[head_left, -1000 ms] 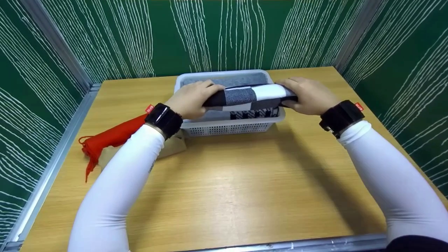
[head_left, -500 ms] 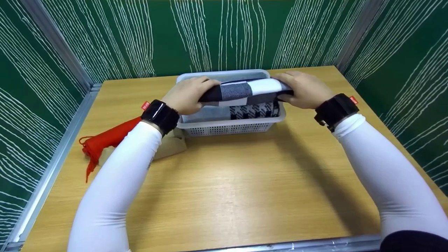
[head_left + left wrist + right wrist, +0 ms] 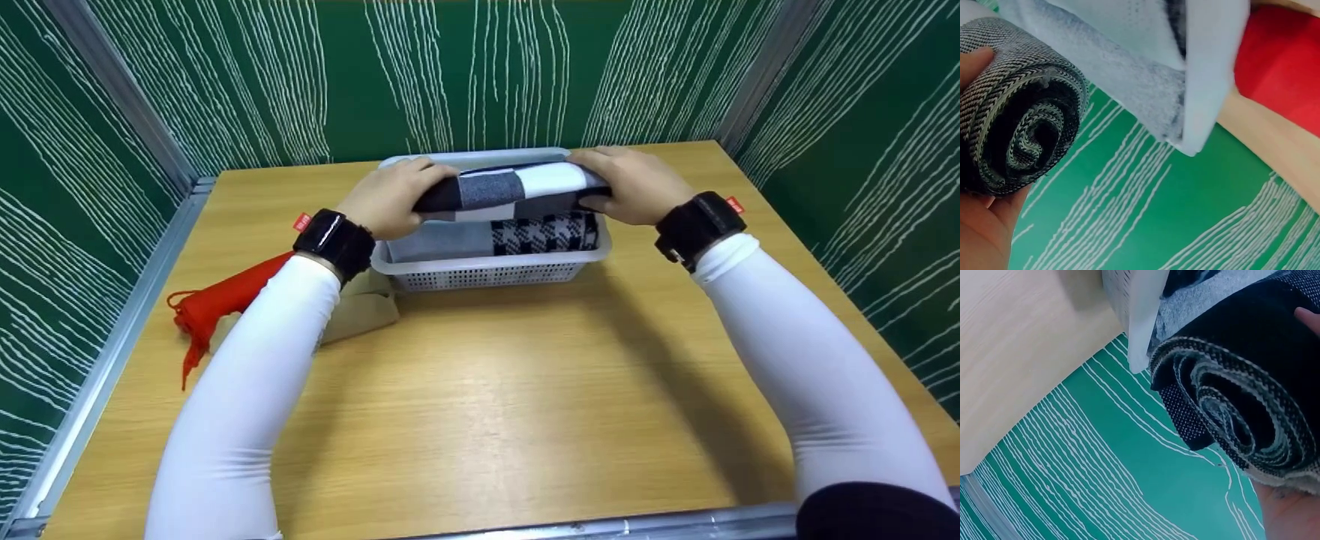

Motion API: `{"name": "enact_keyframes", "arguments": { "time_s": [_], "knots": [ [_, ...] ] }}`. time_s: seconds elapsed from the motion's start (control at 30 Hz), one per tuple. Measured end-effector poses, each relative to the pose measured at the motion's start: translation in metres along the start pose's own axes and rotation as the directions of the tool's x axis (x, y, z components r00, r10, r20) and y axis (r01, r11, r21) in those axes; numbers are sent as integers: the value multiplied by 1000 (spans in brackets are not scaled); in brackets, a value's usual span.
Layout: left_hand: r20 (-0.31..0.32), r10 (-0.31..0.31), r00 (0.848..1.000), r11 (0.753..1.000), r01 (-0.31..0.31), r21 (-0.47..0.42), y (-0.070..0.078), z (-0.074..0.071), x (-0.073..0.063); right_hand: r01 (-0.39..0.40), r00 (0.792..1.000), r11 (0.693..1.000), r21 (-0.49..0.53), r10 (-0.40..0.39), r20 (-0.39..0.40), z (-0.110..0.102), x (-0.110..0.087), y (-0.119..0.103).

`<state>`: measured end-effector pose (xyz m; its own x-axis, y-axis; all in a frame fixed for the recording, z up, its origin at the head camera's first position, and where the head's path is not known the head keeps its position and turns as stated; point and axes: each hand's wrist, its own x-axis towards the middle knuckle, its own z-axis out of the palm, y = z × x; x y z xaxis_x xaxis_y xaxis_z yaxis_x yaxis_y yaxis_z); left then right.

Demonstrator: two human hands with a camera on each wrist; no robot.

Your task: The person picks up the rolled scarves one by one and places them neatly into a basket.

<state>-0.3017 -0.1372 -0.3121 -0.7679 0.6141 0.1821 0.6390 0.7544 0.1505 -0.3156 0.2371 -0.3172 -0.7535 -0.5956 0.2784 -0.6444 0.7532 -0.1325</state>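
Note:
A rolled-up black, grey and white checked cloth (image 3: 517, 187) is held level above the white plastic basket (image 3: 491, 279). My left hand (image 3: 390, 196) grips its left end, and my right hand (image 3: 636, 184) grips the right end. Spiral layers show at the roll's ends: the cloth roll (image 3: 1022, 124) in the left wrist view and the same roll (image 3: 1230, 410) in the right wrist view. Below it, inside the basket, lies rolled cloth with a plain grey part (image 3: 442, 241) and a black-and-grey patterned part (image 3: 546, 234). The held roll hides the basket's middle.
Left of the basket lies a red roll (image 3: 225, 294) with stringy ends, partly behind my left sleeve. A beige cloth roll (image 3: 364, 316) sits beside it near the basket. Green walls (image 3: 465, 75) with white lines enclose the wooden table (image 3: 495, 405) at the back and sides.
Both hands have carried the checked roll slightly leftward and toward the back of the basket. More of the patterned and grey cloth at the basket's front now shows.

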Motion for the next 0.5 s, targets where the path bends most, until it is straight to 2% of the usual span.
{"name": "enact_keyframes", "arguments": {
  "time_s": [0.5],
  "knots": [
    [27,-55,998,998,55,22,-19,5,-2,-31,998,999,35,29,58,19,23,-4]
  ]
}}
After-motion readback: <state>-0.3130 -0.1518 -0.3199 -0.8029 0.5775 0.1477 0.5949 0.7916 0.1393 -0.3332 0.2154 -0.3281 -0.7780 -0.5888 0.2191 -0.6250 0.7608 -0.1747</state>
